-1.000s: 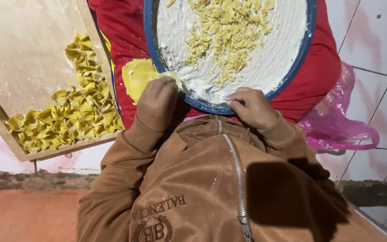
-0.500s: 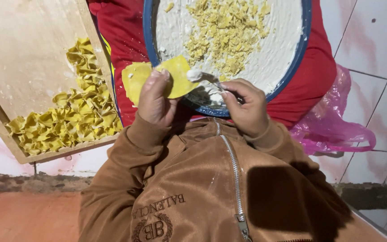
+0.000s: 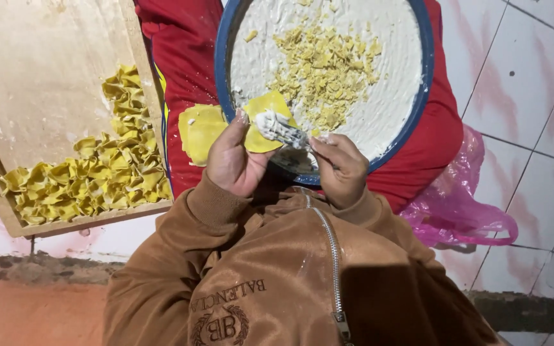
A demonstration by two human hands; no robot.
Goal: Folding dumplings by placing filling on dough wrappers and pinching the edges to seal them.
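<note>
Left hand [image 3: 233,161] curls partly closed around a yellow dough wrapper [image 3: 265,122], thumb on top, wrapper lying flat across the fingers just over the near rim of the blue basin [image 3: 418,102]. Right hand [image 3: 340,168] is closed on a small utensil [image 3: 285,130], tip smeared with white filling and touching the wrapper's middle. Which kind of utensil is hard to tell, it is caked over.

Risks, as a judgement: the wrapper is thin and only held by one edge and the fingers under it, so a hard press from the utensil could tear it or push it off the hand. The blob of filling looks loose; too much of it could squeeze out at the edges. Both hands sit at the basin's rim, so a slip could drop the wrapper into the white paste in the basin.

A stack of yellow wrappers [image 3: 201,131] lies just left of the left hand on the red cloth [image 3: 444,128], near the cloth's edge, and a nudge from the wrist could shift it. The basin holds white paste with yellow crumbs [image 3: 322,64] heaped in the middle. Further left, a wooden board [image 3: 40,70] carries a pile of folded dumplings [image 3: 91,173] crowded at its lower edge, close to sliding off if bumped. A pink plastic bag [image 3: 456,205] lies on the tiled floor [image 3: 533,77] to the right.
</note>
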